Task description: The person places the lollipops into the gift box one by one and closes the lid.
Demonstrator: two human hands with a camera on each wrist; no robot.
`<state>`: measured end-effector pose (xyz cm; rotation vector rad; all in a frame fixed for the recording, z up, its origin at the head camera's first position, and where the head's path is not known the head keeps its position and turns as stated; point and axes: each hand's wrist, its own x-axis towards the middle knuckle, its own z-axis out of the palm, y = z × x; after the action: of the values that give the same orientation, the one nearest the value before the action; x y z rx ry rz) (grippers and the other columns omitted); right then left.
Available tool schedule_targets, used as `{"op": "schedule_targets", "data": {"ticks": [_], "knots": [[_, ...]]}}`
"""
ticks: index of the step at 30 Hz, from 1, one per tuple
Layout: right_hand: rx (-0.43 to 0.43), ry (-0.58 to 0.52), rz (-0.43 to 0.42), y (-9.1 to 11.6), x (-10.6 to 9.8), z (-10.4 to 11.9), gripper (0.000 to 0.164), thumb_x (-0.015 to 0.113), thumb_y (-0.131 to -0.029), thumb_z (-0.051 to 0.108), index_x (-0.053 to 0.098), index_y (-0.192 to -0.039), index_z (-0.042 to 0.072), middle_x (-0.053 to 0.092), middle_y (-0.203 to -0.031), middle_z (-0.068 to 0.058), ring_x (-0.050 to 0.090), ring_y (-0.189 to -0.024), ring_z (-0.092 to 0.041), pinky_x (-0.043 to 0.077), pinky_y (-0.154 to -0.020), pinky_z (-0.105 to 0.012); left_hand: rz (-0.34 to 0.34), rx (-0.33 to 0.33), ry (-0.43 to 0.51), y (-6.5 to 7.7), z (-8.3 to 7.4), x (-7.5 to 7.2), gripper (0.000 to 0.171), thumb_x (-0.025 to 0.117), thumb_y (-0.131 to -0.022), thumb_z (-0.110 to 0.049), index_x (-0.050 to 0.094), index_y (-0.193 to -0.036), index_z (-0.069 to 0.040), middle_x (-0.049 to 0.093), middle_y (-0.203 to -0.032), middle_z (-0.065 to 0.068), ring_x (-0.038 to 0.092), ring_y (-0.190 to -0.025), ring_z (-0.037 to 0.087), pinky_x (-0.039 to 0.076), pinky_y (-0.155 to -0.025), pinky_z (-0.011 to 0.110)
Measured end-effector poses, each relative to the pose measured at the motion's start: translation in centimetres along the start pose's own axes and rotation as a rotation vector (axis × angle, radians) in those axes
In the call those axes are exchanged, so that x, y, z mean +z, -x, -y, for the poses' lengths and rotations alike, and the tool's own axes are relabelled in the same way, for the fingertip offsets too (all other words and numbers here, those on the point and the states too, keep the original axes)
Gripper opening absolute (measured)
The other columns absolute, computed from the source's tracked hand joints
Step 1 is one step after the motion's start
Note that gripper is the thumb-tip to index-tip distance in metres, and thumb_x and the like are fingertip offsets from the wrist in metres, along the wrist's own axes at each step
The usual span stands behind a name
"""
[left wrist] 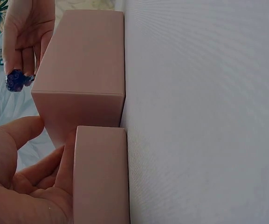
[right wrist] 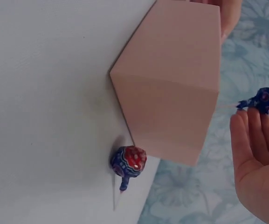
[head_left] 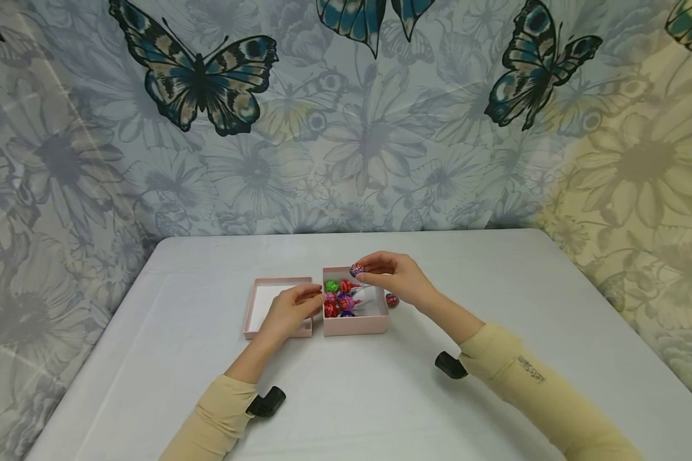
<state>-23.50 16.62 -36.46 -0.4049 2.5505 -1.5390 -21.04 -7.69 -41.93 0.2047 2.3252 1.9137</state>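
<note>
My right hand pinches a wrapped lollipop by its round head, up over the rear of the pink box. The wrapper is dark blue and purple. Inside the box lie several lollipops in red, green, pink and purple wrappers, with white sticks toward the right. My left hand rests at the box's left wall, its thumb at the upper edge and the other fingers in the gap beside the shallow pink tray-like lid. Another red and blue lollipop lies on the table against the box's right side.
The lid, white inside, stands just left of the box on a white-covered table. Behind the table hangs a cloth with butterflies and flowers. Black wrist devices sit at both yellow sleeves.
</note>
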Motion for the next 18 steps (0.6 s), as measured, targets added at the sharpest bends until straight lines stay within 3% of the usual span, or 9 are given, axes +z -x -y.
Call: {"op": "schedule_targets", "data": {"ticks": [4, 9, 18], "knots": [[-0.037, 0.115, 0.032, -0.6, 0.6, -0.2, 0.029, 0.075, -0.087, 0.033, 0.070, -0.112, 0.018, 0.070, -0.101, 0.002, 0.064, -0.097, -0.016, 0.056, -0.081, -0.036, 0.002, -0.011, -0.006, -0.1, 0.1, 0.0, 0.040, 0.066, -0.094, -0.015, 0.059, -0.128, 0.005, 0.066, -0.117, 0.018, 0.066, -0.103, 0.026, 0.058, -0.084, 0.033], [-0.143, 0.267, 0.066, -1.2, 1.2, -0.7, 0.023, 0.075, -0.088, 0.023, 0.071, -0.109, 0.014, 0.070, -0.095, 0.003, 0.066, -0.091, -0.014, 0.056, -0.082, -0.035, -0.001, -0.010, 0.004, -0.4, 0.8, 0.1, 0.038, 0.067, -0.094, -0.015, 0.061, -0.126, 0.003, 0.067, -0.115, 0.016, 0.067, -0.102, 0.025, 0.058, -0.082, 0.031], [-0.278, 0.538, 0.200, -2.0, 1.7, -0.3, 0.025, 0.073, -0.089, 0.015, 0.070, -0.111, 0.003, 0.070, -0.094, -0.002, 0.063, -0.082, -0.012, 0.056, -0.073, -0.027, -0.018, -0.001, -0.011, -0.5, 0.6, 0.1, 0.036, 0.068, -0.092, -0.014, 0.063, -0.124, 0.003, 0.069, -0.112, 0.015, 0.069, -0.097, 0.022, 0.059, -0.079, 0.030]]}}
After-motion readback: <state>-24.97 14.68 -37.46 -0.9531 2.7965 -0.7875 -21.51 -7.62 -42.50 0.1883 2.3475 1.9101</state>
